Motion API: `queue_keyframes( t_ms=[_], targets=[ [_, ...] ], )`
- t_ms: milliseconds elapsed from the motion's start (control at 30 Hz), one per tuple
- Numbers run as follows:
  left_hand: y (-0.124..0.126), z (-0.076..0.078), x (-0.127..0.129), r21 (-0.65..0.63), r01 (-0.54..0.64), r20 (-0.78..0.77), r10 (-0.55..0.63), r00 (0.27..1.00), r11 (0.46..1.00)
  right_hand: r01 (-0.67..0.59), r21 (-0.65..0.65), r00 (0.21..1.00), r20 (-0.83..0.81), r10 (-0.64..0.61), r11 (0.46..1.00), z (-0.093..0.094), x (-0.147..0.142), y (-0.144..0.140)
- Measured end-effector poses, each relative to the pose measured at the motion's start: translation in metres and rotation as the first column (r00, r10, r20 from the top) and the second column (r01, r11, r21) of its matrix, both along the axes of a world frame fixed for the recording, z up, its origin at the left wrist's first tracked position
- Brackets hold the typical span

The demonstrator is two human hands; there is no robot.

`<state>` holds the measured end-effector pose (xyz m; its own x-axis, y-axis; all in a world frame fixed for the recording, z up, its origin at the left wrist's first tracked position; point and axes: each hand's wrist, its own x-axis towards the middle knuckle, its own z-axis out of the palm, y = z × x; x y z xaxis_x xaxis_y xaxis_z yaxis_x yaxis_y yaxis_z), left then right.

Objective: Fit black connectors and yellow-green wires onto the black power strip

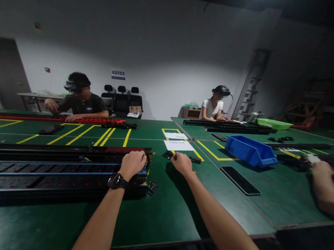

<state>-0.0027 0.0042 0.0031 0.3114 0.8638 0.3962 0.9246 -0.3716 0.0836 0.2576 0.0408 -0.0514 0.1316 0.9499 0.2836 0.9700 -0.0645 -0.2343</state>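
My left hand [132,164], with a dark watch on the wrist, lies over the right end of a long black rail unit [67,174]. Its fingers curl down onto that end, where short yellow-tipped wires stick out. My right hand [182,163] is closed just above the green table, to the right of the unit. A small black part [168,154] shows at its fingertips, and a dark stick-like piece [195,160] shows behind it. Whether these are in its grip is hidden. A small black connector-like piece [152,188] hangs at the unit's near corner.
White paper sheets [179,145] lie ahead of my right hand. To the right are a phone [241,180], a blue bin [250,152] and a green tray [274,123]. A co-worker's hand [321,170] works at far right; two people [82,100] sit across the table.
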Motion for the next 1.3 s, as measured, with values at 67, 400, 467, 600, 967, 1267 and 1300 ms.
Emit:
queue_keyframes(
  t_ms=[67,400,467,600,967,1267,1300],
  targets=[
    [0.0,0.0,0.0,0.002,0.002,0.002,-0.002,1.0,1.0,-0.012,-0.002,1.0,-0.003,0.012,1.0,0.0,-0.001,0.0],
    [0.001,-0.002,-0.002,0.004,0.0,0.007,0.0,1.0,1.0,-0.095,-0.085,0.995,0.003,0.095,0.992,0.005,-0.008,-0.006],
    [0.001,-0.001,-0.002,0.007,-0.004,0.005,0.004,1.0,1.0,-0.105,-0.053,0.994,-0.002,0.105,0.993,0.007,-0.008,-0.007],
    [0.0,0.0,-0.001,-0.001,-0.007,0.0,0.007,1.0,1.0,-0.062,-0.105,0.998,-0.003,0.062,0.992,0.008,-0.007,-0.005],
    [0.002,-0.002,-0.002,-0.007,-0.006,0.019,0.006,1.0,1.0,0.018,-0.075,0.978,-0.207,-0.033,0.997,0.013,0.013,0.007],
    [0.002,-0.001,-0.004,-0.015,-0.003,0.019,0.003,1.0,1.0,-0.225,-0.091,0.972,-0.09,0.217,0.97,0.003,0.0,0.002],
    [0.002,-0.001,-0.004,-0.014,-0.001,0.022,0.001,1.0,1.0,-0.246,-0.087,0.969,-0.059,0.242,0.965,0.002,-0.004,0.0]
  ],
)
